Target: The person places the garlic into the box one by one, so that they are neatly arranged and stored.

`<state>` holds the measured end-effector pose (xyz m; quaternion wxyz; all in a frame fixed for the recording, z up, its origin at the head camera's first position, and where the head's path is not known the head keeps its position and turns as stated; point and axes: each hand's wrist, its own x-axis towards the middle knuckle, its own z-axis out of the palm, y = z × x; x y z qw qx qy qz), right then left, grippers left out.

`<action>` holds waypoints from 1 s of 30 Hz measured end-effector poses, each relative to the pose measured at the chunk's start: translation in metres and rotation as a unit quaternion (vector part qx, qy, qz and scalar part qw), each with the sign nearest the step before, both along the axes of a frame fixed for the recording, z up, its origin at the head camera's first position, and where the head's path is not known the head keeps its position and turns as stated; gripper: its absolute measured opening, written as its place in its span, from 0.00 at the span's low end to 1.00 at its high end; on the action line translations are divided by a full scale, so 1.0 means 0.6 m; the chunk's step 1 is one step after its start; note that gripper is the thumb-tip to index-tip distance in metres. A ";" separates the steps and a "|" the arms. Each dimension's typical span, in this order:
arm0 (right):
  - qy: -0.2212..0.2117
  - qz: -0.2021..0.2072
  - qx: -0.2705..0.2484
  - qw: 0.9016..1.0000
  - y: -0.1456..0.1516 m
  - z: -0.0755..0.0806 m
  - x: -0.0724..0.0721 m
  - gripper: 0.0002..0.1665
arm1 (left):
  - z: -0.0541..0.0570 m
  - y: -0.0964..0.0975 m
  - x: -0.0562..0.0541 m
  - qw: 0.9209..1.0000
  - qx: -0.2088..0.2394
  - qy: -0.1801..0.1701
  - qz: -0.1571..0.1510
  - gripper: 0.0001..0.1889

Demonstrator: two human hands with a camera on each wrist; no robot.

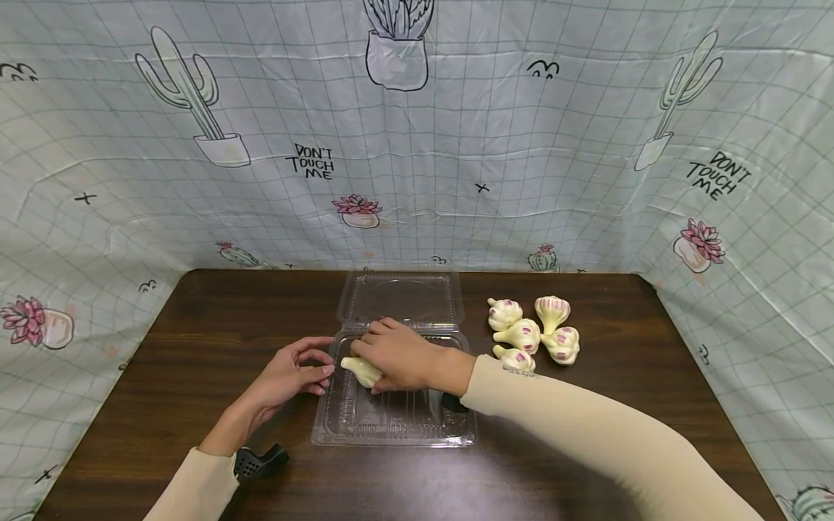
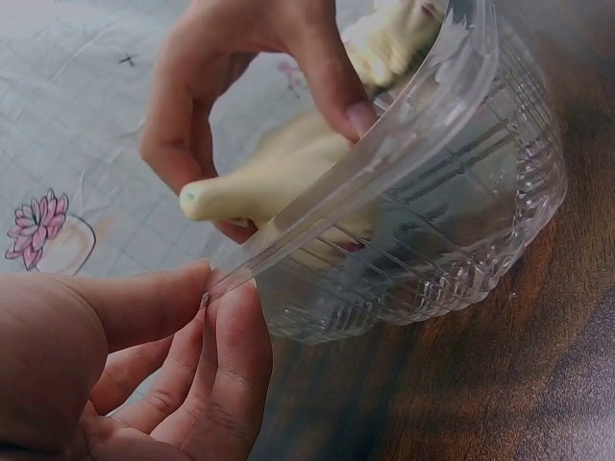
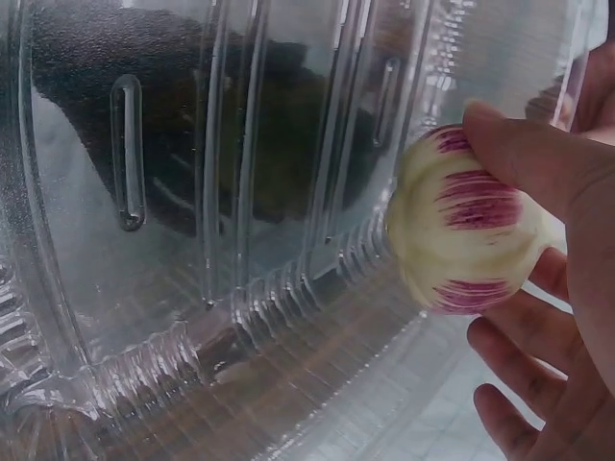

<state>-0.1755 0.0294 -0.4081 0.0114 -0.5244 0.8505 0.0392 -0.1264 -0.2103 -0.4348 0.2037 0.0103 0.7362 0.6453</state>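
A clear plastic clamshell container (image 1: pixel 417 427) lies on the table with its lid (image 1: pixel 400 297) folded back. My left hand (image 1: pixel 296 373) pinches the left rim of the container between thumb and fingers, which the left wrist view shows closely. Inside the base, toward its left side, my right hand (image 1: pixel 404 354) holds a garlic bulb (image 1: pixel 362 371) with the stem pointing left. In the right wrist view the bulb's round, purple-streaked end (image 3: pixel 466 221) sits between the thumb and fingers, close to the container's ribbed floor.
Several garlic bulbs (image 1: pixel 521 335) lie grouped on the dark wooden table (image 1: pixel 247 311), right of the container. A printed cloth (image 1: pixel 417 145) hangs behind the table and along its sides. Black wrist cameras (image 1: pixel 260 461) sit at both wrists.
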 end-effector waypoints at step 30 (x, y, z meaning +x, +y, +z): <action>0.061 -0.001 -0.052 0.997 0.000 -0.021 -0.003 0.28 | -0.007 -0.003 -0.002 1.000 0.000 0.004 -0.003 0.31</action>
